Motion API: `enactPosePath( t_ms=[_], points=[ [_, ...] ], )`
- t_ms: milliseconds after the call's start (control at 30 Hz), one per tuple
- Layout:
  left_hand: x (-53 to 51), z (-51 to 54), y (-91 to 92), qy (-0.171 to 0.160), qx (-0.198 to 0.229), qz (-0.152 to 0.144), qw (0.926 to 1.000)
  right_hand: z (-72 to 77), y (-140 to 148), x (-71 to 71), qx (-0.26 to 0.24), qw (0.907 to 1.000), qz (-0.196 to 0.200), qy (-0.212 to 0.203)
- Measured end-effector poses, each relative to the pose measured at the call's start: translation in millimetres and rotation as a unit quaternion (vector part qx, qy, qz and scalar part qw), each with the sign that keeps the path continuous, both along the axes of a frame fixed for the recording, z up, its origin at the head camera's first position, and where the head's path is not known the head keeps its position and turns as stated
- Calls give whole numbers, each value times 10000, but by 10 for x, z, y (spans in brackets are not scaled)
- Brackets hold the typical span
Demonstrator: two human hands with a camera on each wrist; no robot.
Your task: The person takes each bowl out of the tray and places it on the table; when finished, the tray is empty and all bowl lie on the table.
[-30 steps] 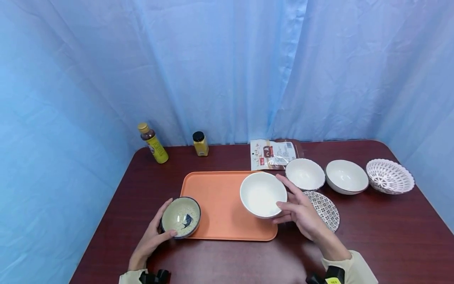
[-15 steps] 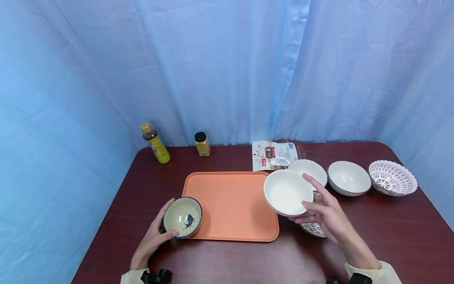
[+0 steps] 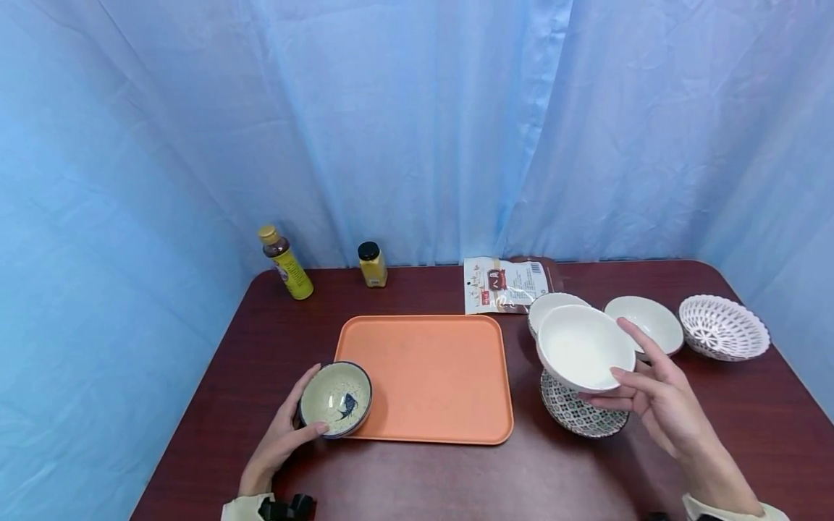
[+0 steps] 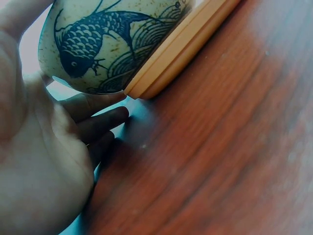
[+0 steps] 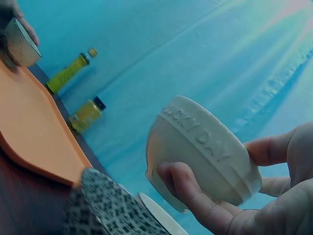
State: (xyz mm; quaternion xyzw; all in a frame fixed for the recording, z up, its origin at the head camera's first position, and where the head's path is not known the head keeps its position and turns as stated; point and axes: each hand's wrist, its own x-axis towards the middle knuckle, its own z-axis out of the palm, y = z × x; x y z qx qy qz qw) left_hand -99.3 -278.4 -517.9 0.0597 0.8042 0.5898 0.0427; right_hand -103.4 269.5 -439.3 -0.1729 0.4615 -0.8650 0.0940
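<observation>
1. Presently the white bowl [image 3: 583,347] is aloft on the right side, tilted toward the camera, and in the head view it covers parts of the patterned bowl [image 3: 576,412] and the scalloped bowl [image 3: 554,304]; I cannot tell the gaps between them.
2. The right hand [image 3: 667,398] pinches the white bowl by its right side, thumb at the near rim, other fingers along the far rim and underneath.
3. The left hand [image 3: 283,434] grips the fish-painted bowl [image 3: 332,394] at the near left corner of the orange tray [image 3: 443,376] — thumb over the near rim, fingers round the outer side.
4. Carrying the white bowl looks to be the step in hand, the other bowl being steadied meanwhile. My judgement is that the next move calls for a firm pinch and a path clear of the neighbouring rims — a knock seems the likeliest trouble.
5. Against the earliest head frame, the white bowl has gone from above the tray's right end to beyond it, so that edge now shows whole; the left hand and its bowl have scarcely shifted.
6. Farther out on the table [image 3: 417,477] are the lattice basket [image 3: 723,325], a packet [image 3: 504,284], a jar [image 3: 373,268] and a bottle [image 3: 293,275].
</observation>
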Motion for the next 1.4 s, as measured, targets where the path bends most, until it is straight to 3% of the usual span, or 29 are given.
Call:
enactPosePath(
  t_ms=[200,533,767,900,1167,1400],
  points=[
    [6,11,8,-175,-47,58,9998,-61,206,54,-373,9991,-51,177],
    [3,-1,-1,-146,-80,70,9998,-165,539,163,-1211,9918,60,401],
    [6,8,2,-161,6,38,9999,-248,746,267,-1584,9857,-240,525],
    [-5,8,-3,-175,-31,55,9998,-302,852,319,-1528,9859,-427,529],
    [0,17,3,-215,-25,100,9997,-468,998,425,-1778,9833,-322,211],
    [-5,12,3,-201,-13,105,9997,-648,1053,517,-1673,9832,-732,-70]
  ],
)
